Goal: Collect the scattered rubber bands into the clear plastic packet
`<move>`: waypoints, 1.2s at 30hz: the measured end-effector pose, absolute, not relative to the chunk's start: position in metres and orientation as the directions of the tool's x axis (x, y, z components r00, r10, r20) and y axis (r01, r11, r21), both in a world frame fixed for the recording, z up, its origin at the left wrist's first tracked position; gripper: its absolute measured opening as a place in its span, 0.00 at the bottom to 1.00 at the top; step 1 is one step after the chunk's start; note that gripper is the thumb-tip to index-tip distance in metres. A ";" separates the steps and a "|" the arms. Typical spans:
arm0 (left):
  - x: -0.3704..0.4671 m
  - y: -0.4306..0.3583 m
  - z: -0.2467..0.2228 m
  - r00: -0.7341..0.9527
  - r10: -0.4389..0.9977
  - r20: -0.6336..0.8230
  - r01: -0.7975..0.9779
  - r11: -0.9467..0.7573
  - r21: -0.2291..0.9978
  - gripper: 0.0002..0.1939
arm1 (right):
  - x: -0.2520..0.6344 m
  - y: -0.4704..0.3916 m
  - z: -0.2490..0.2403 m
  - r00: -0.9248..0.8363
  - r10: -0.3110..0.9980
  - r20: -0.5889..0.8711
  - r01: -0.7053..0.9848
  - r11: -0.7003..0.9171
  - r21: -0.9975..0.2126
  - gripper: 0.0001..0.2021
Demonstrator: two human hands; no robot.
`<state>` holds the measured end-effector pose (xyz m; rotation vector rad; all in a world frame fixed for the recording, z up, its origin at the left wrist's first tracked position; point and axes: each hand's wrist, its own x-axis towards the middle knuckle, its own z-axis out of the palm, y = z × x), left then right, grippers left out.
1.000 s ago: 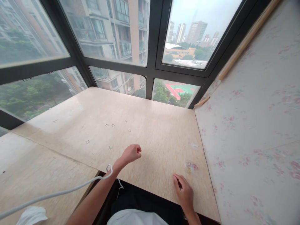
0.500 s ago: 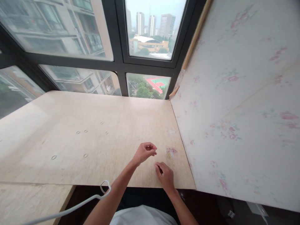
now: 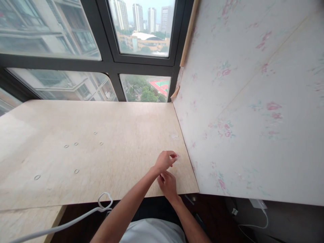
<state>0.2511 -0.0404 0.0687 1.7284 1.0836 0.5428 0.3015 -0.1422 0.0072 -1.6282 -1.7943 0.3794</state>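
Note:
My left hand (image 3: 165, 161) reaches to the right over the board, its fingers pinched at a small clear plastic packet (image 3: 178, 156). The hand covers most of the packet, and I cannot tell whether the fingers grip it or a small piece at it. My right hand (image 3: 169, 185) is just below, partly behind the left wrist, with thumb and fingers curled together near the board's front edge. What it holds, if anything, is hidden. Several thin rings lie at the left of the board, among them a larger ring (image 3: 37, 177) and a smaller ring (image 3: 76, 171).
The pale wooden board (image 3: 121, 128) runs up to the dark window frame (image 3: 144, 64). A flower-patterned wall panel (image 3: 227, 101) borders it on the right. A small clear scrap (image 3: 174, 135) lies near that wall. At the front left, a white looped cable-like arm (image 3: 76, 221) sticks up.
My left hand has moved right, onto the clear packet, which showed uncovered with coloured rings before. My right hand now sits partly under the left wrist. The view has shifted right.

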 end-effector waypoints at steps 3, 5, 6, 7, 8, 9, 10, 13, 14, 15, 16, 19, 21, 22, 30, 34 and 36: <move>0.258 -0.039 0.067 0.522 0.842 -0.134 0.452 -0.139 0.881 0.08 | 0.302 -0.142 0.005 0.019 0.959 0.281 0.763 0.168 -0.624 0.09; 0.262 -0.039 0.065 0.530 0.836 -0.141 0.463 -0.146 0.874 0.09 | 0.303 -0.143 0.004 0.019 0.959 0.282 0.762 0.169 -0.626 0.09; 0.264 -0.039 0.064 0.531 0.836 -0.143 0.464 -0.146 0.874 0.09 | 0.303 -0.143 0.003 0.018 0.959 0.283 0.761 0.171 -0.626 0.09; 0.265 -0.039 0.063 0.529 0.837 -0.142 0.463 -0.145 0.874 0.10 | 0.304 -0.143 0.003 0.016 0.959 0.283 0.760 0.173 -0.627 0.09; 0.265 -0.039 0.062 0.526 0.839 -0.138 0.460 -0.144 0.876 0.10 | 0.305 -0.143 0.003 0.013 0.959 0.282 0.758 0.174 -0.628 0.09; 0.264 -0.039 0.061 0.521 0.844 -0.131 0.455 -0.144 0.879 0.11 | 0.305 -0.143 0.004 0.010 0.960 0.281 0.756 0.177 -0.631 0.09; 0.262 -0.040 0.060 0.514 0.849 -0.120 0.447 -0.147 0.882 0.11 | 0.305 -0.143 0.004 0.004 0.960 0.279 0.753 0.181 -0.633 0.09; 0.246 -0.041 0.057 0.477 0.876 -0.069 0.420 -0.158 0.894 0.12 | 0.305 -0.143 0.005 -0.009 0.960 0.281 0.731 0.198 -0.653 0.09; 0.238 -0.042 0.056 0.452 0.890 -0.054 0.414 -0.156 0.897 0.12 | 0.305 -0.143 0.005 -0.007 0.959 0.284 0.719 0.203 -0.665 0.10; 0.229 -0.042 0.054 0.419 0.907 -0.043 0.412 -0.148 0.899 0.12 | 0.305 -0.143 0.005 -0.004 0.958 0.285 0.705 0.205 -0.679 0.10; 0.219 -0.044 0.051 0.377 0.926 -0.035 0.414 -0.135 0.900 0.12 | 0.305 -0.143 0.005 -0.001 0.959 0.282 0.689 0.205 -0.695 0.10; 0.185 -0.050 0.041 0.229 0.973 -0.012 0.454 -0.095 0.886 0.11 | 0.304 -0.143 0.007 0.004 0.966 0.260 0.652 0.194 -0.733 0.11; 0.162 -0.056 0.033 0.143 0.990 0.001 0.489 -0.071 0.869 0.11 | 0.304 -0.143 0.008 0.008 0.969 0.245 0.634 0.184 -0.751 0.12; 0.152 -0.059 0.030 0.104 0.995 0.007 0.503 -0.059 0.862 0.11 | 0.303 -0.143 0.008 0.014 0.972 0.236 0.623 0.176 -0.762 0.12; 0.094 -0.089 0.013 -0.083 0.996 0.018 0.428 0.020 0.904 0.13 | 0.277 -0.128 0.020 0.039 0.999 0.012 0.274 0.001 -0.962 0.15; 0.081 -0.101 0.011 -0.067 0.997 0.036 0.362 -0.009 0.932 0.12 | 0.238 -0.096 0.041 -0.053 0.996 0.067 0.223 0.077 -0.972 0.16; 0.077 -0.105 0.011 -0.036 0.997 0.072 0.355 -0.054 0.933 0.12 | 0.211 -0.071 0.050 -0.135 0.984 0.120 0.264 0.152 -0.952 0.16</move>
